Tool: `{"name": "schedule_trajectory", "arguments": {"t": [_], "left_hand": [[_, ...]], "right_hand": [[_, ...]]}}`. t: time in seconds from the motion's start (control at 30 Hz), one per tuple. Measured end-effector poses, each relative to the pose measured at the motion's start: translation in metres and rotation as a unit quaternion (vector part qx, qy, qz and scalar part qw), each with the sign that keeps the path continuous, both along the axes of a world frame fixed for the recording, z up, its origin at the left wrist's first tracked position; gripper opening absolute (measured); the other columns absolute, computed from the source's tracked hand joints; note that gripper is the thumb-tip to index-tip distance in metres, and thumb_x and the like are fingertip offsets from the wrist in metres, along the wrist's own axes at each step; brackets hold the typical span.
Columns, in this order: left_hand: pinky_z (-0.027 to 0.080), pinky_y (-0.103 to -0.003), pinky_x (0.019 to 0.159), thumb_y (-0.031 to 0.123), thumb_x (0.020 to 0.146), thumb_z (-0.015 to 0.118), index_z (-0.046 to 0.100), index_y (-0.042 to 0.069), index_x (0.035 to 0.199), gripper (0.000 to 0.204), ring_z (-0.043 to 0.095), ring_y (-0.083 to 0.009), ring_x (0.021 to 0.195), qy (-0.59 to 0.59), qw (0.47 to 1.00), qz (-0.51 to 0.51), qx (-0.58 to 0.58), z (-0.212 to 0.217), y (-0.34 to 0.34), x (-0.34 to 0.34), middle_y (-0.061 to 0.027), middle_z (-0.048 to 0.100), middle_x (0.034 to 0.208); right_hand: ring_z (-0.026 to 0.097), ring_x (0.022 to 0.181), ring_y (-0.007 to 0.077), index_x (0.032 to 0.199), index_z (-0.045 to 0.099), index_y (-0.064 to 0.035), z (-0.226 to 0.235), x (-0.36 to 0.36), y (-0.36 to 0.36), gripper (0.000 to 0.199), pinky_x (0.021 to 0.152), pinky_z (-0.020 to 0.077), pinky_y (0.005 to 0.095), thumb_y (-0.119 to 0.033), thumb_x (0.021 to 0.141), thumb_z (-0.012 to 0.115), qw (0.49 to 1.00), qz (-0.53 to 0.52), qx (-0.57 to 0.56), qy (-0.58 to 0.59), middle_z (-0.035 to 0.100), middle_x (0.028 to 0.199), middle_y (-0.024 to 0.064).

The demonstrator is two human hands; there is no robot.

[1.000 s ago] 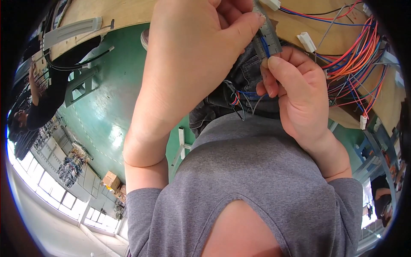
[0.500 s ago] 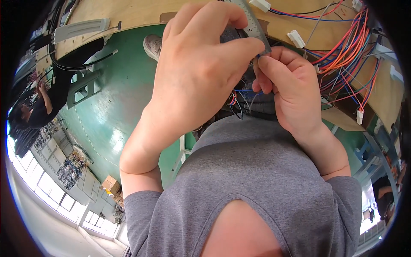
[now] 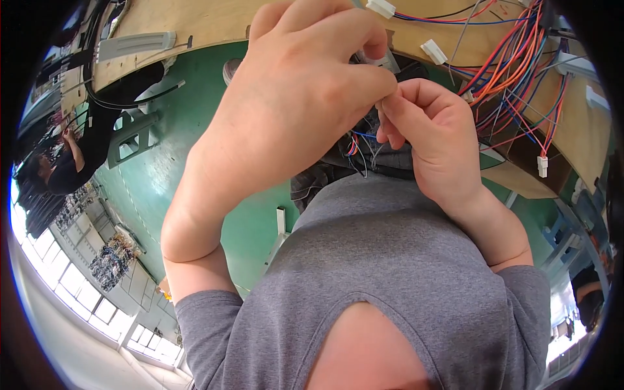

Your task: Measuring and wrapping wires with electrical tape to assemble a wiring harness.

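Here, near the top middle of the frame, I hold a small pale connector piece [image 3: 383, 62] between my two hands. My left hand [image 3: 305, 97] is big in the picture and covers most of it. Its fingers are curled shut around the piece, so I see only a light bit poking out at the top right of my fist. My right hand [image 3: 432, 140] sits just beside it, touching it. The thumb and first finger of that hand are pinched together right at the edge of my left fist. What they pinch is too small to tell.

Just under my hands, a few thin wires [image 3: 357, 146] hang down, blue, red and white. They lie in front of my grey shirt [image 3: 390, 260], which fills the lower middle of the frame.

To the upper right is a wooden board [image 3: 585, 130] with a big bunch of orange, red and blue wires [image 3: 513, 71] spread over it. White plugs [image 3: 434, 51] sit at some wire ends.

The floor [image 3: 175, 169] on the left is green. At the far left, another person [image 3: 62, 172] in dark clothes works by another board.
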State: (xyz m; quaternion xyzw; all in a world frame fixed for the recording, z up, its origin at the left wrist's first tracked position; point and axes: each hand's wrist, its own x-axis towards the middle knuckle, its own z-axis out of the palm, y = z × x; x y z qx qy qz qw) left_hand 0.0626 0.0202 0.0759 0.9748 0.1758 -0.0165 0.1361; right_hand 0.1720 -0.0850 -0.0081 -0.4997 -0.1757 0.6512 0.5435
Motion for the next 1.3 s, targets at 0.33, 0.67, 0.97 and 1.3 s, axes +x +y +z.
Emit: {"name": "schedule_trajectory", "arguments": {"t": [0.33, 0.67, 0.97, 1.3], "left_hand": [[0.038, -0.031, 0.063, 0.003, 0.058, 0.058, 0.054, 0.005, 0.068, 0.012, 0.05, -0.0231, 0.071, -0.014, 0.988, 0.082, -0.129, -0.001, -0.027, -0.043, -0.0061, 0.05, 0.073], [0.039, -0.02, 0.048, 0.005, 0.067, 0.054, 0.056, -0.001, 0.071, 0.008, 0.05, -0.0079, 0.057, -0.136, 0.63, 0.52, -0.561, -0.036, -0.067, -0.108, -0.005, 0.056, 0.064], [0.038, -0.018, 0.049, 0.007, 0.073, 0.057, 0.055, 0.002, 0.078, 0.007, 0.05, -0.0085, 0.054, -0.392, 0.342, 0.555, -0.649, -0.067, -0.091, -0.09, -0.0065, 0.057, 0.066], [0.034, -0.018, 0.046, 0.006, 0.074, 0.057, 0.054, 0.0, 0.079, 0.009, 0.046, -0.0071, 0.05, -0.394, 0.343, 0.591, -0.615, -0.076, -0.114, -0.082, -0.0017, 0.052, 0.061]], "right_hand": [[0.05, 0.052, 0.0089, 0.07, 0.055, 0.0029, 0.012, -0.016, -0.002, 0.008, 0.047, 0.0404, 0.0225, -0.005, 0.069, 0.056, 0.958, 0.169, 0.128, -0.194, 0.054, 0.057, 0.0053], [0.053, 0.083, 0.0265, 0.091, 0.056, -0.0012, 0.029, 0.026, 0.085, 0.021, 0.073, 0.0418, 0.0318, -0.006, 0.07, 0.057, 0.612, 0.01, 0.355, -0.707, 0.057, 0.088, 0.0118], [0.054, 0.083, 0.0199, 0.094, 0.052, 0.003, 0.046, 0.031, 0.081, 0.024, 0.074, 0.0423, 0.0287, -0.001, 0.07, 0.054, 0.846, -0.028, 0.269, -0.459, 0.055, 0.088, 0.0107], [0.048, 0.08, 0.0091, 0.109, 0.041, 0.001, 0.011, -0.01, -0.006, 0.038, 0.07, 0.0366, 0.0211, 0.004, 0.073, 0.053, 0.936, 0.325, 0.125, -0.05, 0.053, 0.09, 0.0061]]}}
